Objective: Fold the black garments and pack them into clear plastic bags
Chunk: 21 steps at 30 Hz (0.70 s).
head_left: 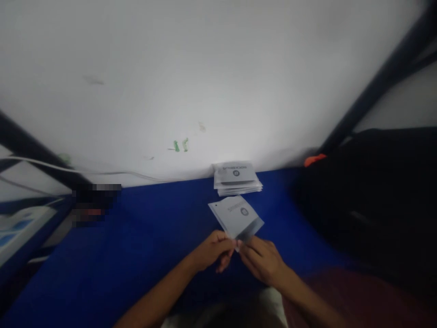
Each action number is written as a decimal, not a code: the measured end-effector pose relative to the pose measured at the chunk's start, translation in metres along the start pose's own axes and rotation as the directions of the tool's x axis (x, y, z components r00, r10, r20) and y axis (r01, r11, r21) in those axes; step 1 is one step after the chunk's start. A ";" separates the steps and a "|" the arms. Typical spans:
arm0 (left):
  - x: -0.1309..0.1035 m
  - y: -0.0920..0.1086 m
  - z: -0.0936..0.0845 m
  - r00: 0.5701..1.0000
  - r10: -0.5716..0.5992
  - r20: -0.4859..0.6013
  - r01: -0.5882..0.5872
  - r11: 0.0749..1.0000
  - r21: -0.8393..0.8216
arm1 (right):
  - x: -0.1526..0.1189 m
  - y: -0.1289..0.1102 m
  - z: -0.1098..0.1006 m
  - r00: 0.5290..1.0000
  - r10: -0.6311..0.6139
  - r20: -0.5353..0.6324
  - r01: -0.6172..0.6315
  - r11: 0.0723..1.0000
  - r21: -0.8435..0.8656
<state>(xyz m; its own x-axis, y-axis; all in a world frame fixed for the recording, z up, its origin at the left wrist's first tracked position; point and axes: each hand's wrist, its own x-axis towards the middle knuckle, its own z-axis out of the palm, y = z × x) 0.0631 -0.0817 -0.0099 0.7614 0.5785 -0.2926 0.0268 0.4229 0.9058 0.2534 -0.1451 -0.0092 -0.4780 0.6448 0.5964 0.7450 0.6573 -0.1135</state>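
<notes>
A flat, whitish plastic packet (235, 213) with dark print and a round logo lies tilted in front of me. My left hand (215, 250) pinches its near corner between thumb and fingers. Close beside it, my right hand (261, 257) is closed on the same corner, its fingertips almost touching the left ones. A small dark dot shows near the packet's left corner. Just beyond is a stack of similar packets (238, 175), the top one printed with the same kind of logo. My fingers cover the packet's nearest tip.
Under the packets is a blue surface (164, 228), bordered at the back by a white wall (218, 82). Dark bars slant on both sides. A black bulky thing (375, 196) fills the right, with an orange piece (314, 159) beside it. A white cable (102, 172) runs along the left.
</notes>
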 end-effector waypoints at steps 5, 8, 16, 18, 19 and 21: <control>-0.004 0.005 -0.002 0.991 0.135 -0.025 -0.137 0.978 -0.156 | -0.005 0.038 0.006 0.995 0.096 -0.014 -0.097 0.991 -0.096; -0.007 0.009 -0.005 0.981 0.195 -0.011 -0.192 0.951 -0.242 | -0.018 0.071 0.007 0.977 0.206 0.052 -0.197 0.970 -0.143; -0.004 -0.001 -0.002 0.976 0.215 0.035 -0.194 0.931 -0.310 | -0.010 0.075 0.005 0.944 0.292 0.153 -0.281 0.955 -0.091; -0.003 -0.005 -0.003 0.974 0.213 0.073 -0.179 0.931 -0.319 | 0.002 0.060 0.009 0.968 0.206 0.141 -0.208 0.978 0.005; -0.003 -0.006 -0.004 0.973 0.208 0.100 -0.165 0.930 -0.327 | 0.008 0.054 0.013 0.979 0.158 0.132 -0.164 0.986 0.037; -0.002 -0.008 -0.007 0.967 0.205 0.151 -0.139 0.921 -0.363 | 0.019 0.047 0.020 0.992 0.075 0.105 -0.082 0.995 0.065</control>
<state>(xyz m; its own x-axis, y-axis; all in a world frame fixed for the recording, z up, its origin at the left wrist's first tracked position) 0.0570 -0.0808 -0.0189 0.8395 0.5410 -0.0511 -0.3162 0.5627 0.7638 0.2698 -0.0945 -0.0194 -0.4674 0.7296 0.4993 0.7499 0.6263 -0.2132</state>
